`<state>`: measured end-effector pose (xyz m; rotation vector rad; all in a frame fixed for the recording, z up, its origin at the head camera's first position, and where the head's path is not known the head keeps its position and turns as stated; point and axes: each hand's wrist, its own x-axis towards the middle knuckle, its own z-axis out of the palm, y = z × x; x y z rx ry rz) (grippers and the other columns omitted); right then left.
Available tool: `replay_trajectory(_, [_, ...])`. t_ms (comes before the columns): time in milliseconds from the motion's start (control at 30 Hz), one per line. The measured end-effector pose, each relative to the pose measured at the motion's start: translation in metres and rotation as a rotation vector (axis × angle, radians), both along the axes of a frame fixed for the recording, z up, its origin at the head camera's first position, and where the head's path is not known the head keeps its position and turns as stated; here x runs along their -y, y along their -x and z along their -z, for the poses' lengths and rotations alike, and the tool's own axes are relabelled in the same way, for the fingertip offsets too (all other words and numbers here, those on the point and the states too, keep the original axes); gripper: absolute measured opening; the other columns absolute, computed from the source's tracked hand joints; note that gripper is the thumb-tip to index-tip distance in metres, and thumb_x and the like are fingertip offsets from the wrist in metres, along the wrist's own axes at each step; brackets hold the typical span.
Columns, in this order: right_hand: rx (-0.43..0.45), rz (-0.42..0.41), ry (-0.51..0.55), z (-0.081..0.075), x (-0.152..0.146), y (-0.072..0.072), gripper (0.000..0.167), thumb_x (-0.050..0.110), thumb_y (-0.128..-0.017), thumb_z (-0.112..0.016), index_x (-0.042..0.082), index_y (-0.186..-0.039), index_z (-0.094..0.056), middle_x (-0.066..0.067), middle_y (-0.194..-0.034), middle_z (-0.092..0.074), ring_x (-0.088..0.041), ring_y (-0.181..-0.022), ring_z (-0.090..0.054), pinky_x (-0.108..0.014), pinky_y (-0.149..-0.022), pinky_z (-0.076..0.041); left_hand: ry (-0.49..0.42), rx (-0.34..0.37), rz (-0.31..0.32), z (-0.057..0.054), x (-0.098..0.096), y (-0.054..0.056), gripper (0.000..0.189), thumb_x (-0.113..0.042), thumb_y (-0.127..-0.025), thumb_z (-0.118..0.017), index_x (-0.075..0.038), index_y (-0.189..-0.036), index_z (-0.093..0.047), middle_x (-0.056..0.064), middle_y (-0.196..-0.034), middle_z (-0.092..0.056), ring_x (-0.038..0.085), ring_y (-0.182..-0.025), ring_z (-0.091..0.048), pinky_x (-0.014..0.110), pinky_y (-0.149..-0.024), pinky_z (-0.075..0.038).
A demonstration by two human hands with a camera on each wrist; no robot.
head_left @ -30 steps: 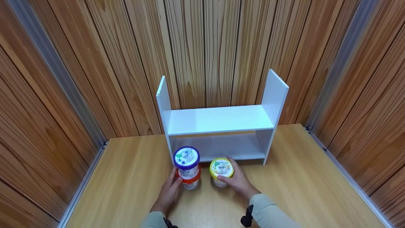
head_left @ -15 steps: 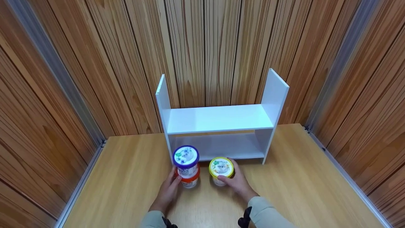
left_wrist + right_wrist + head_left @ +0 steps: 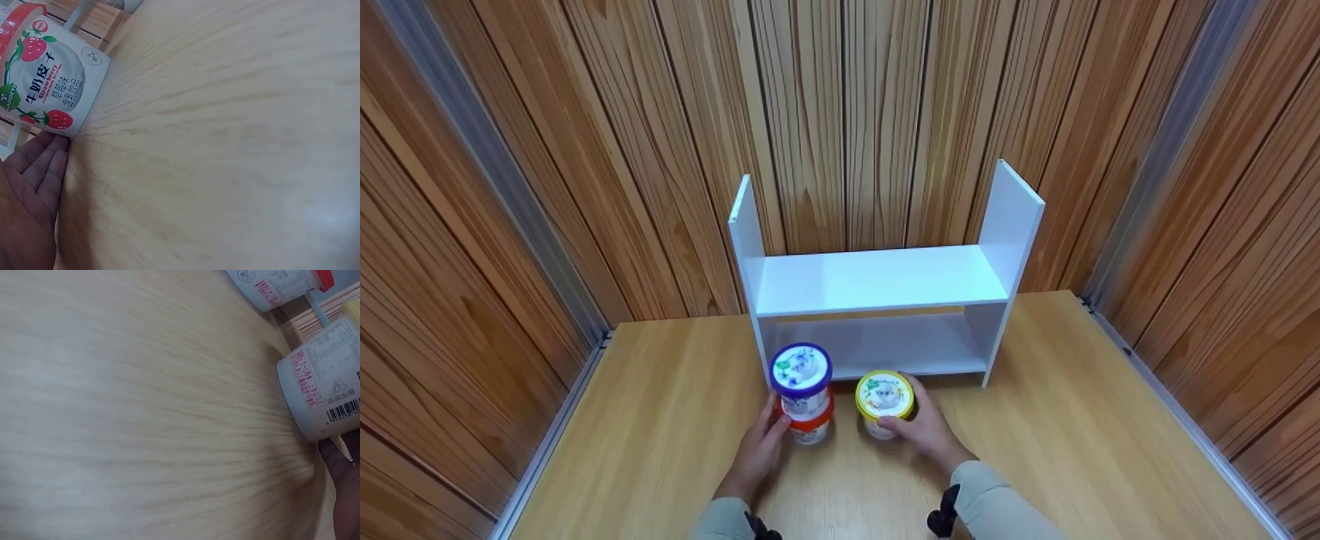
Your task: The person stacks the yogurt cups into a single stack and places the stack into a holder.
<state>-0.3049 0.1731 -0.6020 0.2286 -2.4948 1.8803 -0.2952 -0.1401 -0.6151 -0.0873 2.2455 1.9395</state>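
Observation:
A red-lidded strawberry milk drink tub (image 3: 811, 431) stands on the table, its strawberry print facing the left wrist view. On top of it sits a blue-lidded tub (image 3: 800, 370). My left hand (image 3: 755, 454) holds the red-lidded tub from its left side, thumb near the lid's front edge. To the right, a yellow-lidded tub (image 3: 884, 395) is upright on the table, apart from the stack. My right hand (image 3: 934, 433) grips it from the right, with the thumb in front and fingers reaching round behind. Its printed side and barcode show in the right wrist view.
Just behind the tubs stands a white two-level shelf (image 3: 877, 281) with tall side panels. The wooden table (image 3: 660, 405) extends to both sides. Wood-plank walls (image 3: 877, 120) enclose the back, left and right.
Both hands stay on the same tubs, and the stack keeps its place. Only a slight shift of the head view shows.

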Motion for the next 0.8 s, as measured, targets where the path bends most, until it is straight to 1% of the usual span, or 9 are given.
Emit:
replay_trajectory(167, [-0.024, -0.03, -0.005, -0.0018, -0.0024, -0.0005, 0.103, 0.025, -0.075, -0.092, 0.008, -0.157, -0.03, -0.02, -0.148, -0.045, -0.039, -0.136, -0.042, -0.057, -0.115, -0.028, 0.014, -0.007, -0.005, -0.0007, -0.0001, 0.0001, 0.085, -0.066, -0.092, -0.057, -0.04, -0.161, -0.015, 0.0, -0.169, -0.015, 0.034, -0.155, -0.008, 0.062, -0.118, -0.02])
replay_trajectory(267, [-0.014, -0.025, -0.016, -0.0029, -0.0036, 0.0002, 0.104, 0.026, -0.074, -0.092, 0.01, -0.157, -0.032, -0.019, -0.148, -0.046, -0.038, -0.137, -0.042, -0.057, -0.117, -0.026, 0.013, 0.001, -0.006, -0.001, -0.0008, -0.0007, 0.086, -0.067, -0.091, -0.058, -0.041, -0.161, -0.015, 0.0, -0.169, -0.016, 0.034, -0.155, -0.009, 0.062, -0.118, -0.021])
replay_trajectory(467, [-0.002, -0.027, -0.036, -0.0023, -0.005, 0.001, 0.105, 0.026, -0.073, -0.093, 0.009, -0.157, -0.032, -0.019, -0.151, -0.045, -0.039, -0.139, -0.04, -0.06, -0.118, -0.024, -0.01, 0.008, 0.0, -0.0004, -0.0006, -0.0018, 0.087, -0.067, -0.091, -0.058, -0.041, -0.161, -0.014, 0.001, -0.169, -0.017, 0.035, -0.155, -0.01, 0.061, -0.118, -0.023])
replay_trajectory(533, [-0.005, -0.028, -0.027, -0.0024, -0.0045, 0.0006, 0.104, 0.024, -0.073, -0.093, 0.009, -0.157, -0.033, -0.019, -0.15, -0.046, -0.039, -0.139, -0.04, -0.06, -0.118, -0.022, -0.022, 0.02, 0.004, 0.0002, 0.0005, -0.0018, 0.087, -0.067, -0.091, -0.058, -0.041, -0.161, -0.013, 0.001, -0.169, -0.016, 0.034, -0.155, -0.009, 0.06, -0.119, -0.022])
replay_trajectory(567, [-0.006, -0.024, -0.022, -0.0052, -0.0031, -0.001, 0.103, 0.022, -0.074, -0.092, 0.008, -0.156, -0.033, -0.019, -0.15, -0.046, -0.04, -0.139, -0.04, -0.06, -0.119, -0.021, -0.025, 0.022, 0.006, 0.0003, 0.001, -0.0019, 0.087, -0.067, -0.091, -0.058, -0.041, -0.161, -0.013, 0.0, -0.169, -0.015, 0.034, -0.155, -0.009, 0.06, -0.119, -0.022])
replay_trajectory(633, [-0.009, -0.028, -0.017, -0.0051, -0.0032, -0.0008, 0.102, 0.022, -0.073, -0.093, 0.009, -0.156, -0.035, -0.019, -0.149, -0.047, -0.039, -0.139, -0.04, -0.06, -0.119, -0.021, -0.027, 0.021, 0.009, 0.0005, 0.0016, -0.0013, 0.087, -0.067, -0.091, -0.058, -0.041, -0.161, -0.013, 0.0, -0.17, -0.014, 0.034, -0.155, -0.007, 0.06, -0.119, -0.021])
replay_trajectory(767, [-0.017, -0.034, -0.012, -0.0074, -0.0048, 0.0003, 0.1, 0.021, -0.073, -0.093, 0.008, -0.155, -0.037, -0.018, -0.15, -0.047, -0.038, -0.139, -0.041, -0.06, -0.119, -0.021, -0.018, 0.003, 0.018, -0.0016, 0.0019, -0.0006, 0.087, -0.068, -0.09, -0.057, -0.042, -0.161, -0.014, -0.002, -0.17, -0.013, 0.033, -0.155, -0.006, 0.061, -0.119, -0.019])
replay_trajectory(800, [-0.019, -0.041, -0.009, -0.0056, -0.0065, 0.0022, 0.1, 0.023, -0.073, -0.093, 0.009, -0.155, -0.037, -0.016, -0.15, -0.047, -0.037, -0.139, -0.041, -0.06, -0.118, -0.022, -0.015, -0.002, 0.022, -0.0023, 0.0018, -0.0005, 0.087, -0.068, -0.091, -0.057, -0.042, -0.161, -0.014, -0.002, -0.17, -0.013, 0.033, -0.155, -0.006, 0.062, -0.119, -0.019])
